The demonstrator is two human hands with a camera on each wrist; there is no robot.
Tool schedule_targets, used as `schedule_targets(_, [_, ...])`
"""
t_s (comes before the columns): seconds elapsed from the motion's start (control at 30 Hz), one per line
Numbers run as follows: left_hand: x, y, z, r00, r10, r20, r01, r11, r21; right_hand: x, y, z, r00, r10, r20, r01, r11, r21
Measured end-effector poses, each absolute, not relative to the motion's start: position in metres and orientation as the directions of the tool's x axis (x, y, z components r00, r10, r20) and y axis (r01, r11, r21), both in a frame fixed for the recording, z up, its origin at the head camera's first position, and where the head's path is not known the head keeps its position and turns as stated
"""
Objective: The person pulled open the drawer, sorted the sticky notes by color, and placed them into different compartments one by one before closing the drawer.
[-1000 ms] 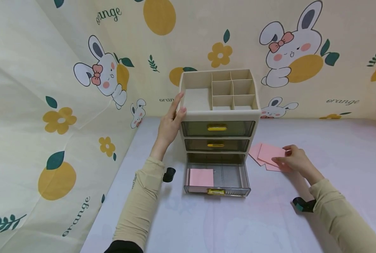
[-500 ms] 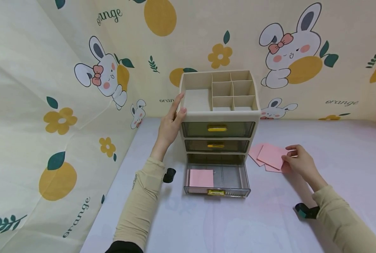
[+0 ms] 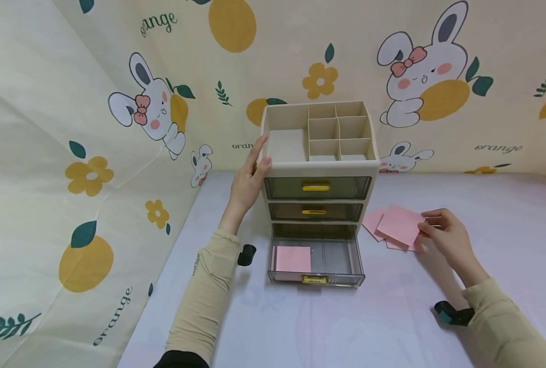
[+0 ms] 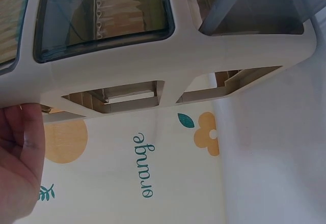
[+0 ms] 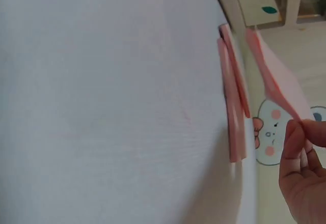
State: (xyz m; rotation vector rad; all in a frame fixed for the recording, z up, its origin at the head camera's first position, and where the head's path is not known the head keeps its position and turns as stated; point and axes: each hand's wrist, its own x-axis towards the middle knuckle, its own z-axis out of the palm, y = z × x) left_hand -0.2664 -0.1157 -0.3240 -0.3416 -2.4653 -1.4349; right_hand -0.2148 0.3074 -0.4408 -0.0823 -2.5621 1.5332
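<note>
My right hand [image 3: 449, 240] pinches a square pad of pink sticky notes [image 3: 400, 224] by its right edge, between thumb and fingers. In the right wrist view this sticky note pad [image 5: 282, 79] is raised and tilted above the table. Below it lie more pink sticky note pads [image 5: 233, 102], partly overlapping. My left hand [image 3: 246, 186] rests against the upper left side of a cream desktop drawer organizer [image 3: 321, 166], fingers extended. Its bottom drawer [image 3: 334, 255], transparent grey, is pulled out and has one pink sticky note pad [image 3: 293, 259] at the left.
Two upper drawers with yellow handles [image 3: 315, 187] are closed. The organizer's top tray [image 3: 285, 145] has several bare compartments. A rabbit-and-orange patterned cloth [image 3: 282, 51] hangs behind the white table [image 3: 369, 327] and along its left side.
My right hand has drawn back to the right and lifted one pink sticky note pad from the pile, turning it slightly. The left hand stays on the organizer.
</note>
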Motion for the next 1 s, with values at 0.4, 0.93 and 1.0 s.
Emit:
schedule_targets(0.4, [-0.267, -0.116, -0.323, -0.935, 0.074, 0.348, 0.339, 0.476, 0.811, -0.219, 0.334, -0.473, -0.966, 0.071, 0.248, -0.24, 0.109, -0.965])
schedule_targets(0.93, [-0.268, -0.116, -0.324, -0.939, 0.073, 0.337, 0.329, 0.483, 0.812, -0.176, 0.254, -0.394, -0.921, -0.099, 0.377, -0.363, -0.132, -0.922])
schedule_targets(1.0, [-0.267, -0.116, -0.324, -0.939, 0.072, 0.336, 0.328, 0.483, 0.812, -0.176, 0.248, -0.393, -0.924, -0.109, 0.366, -0.356, -0.1, -0.929])
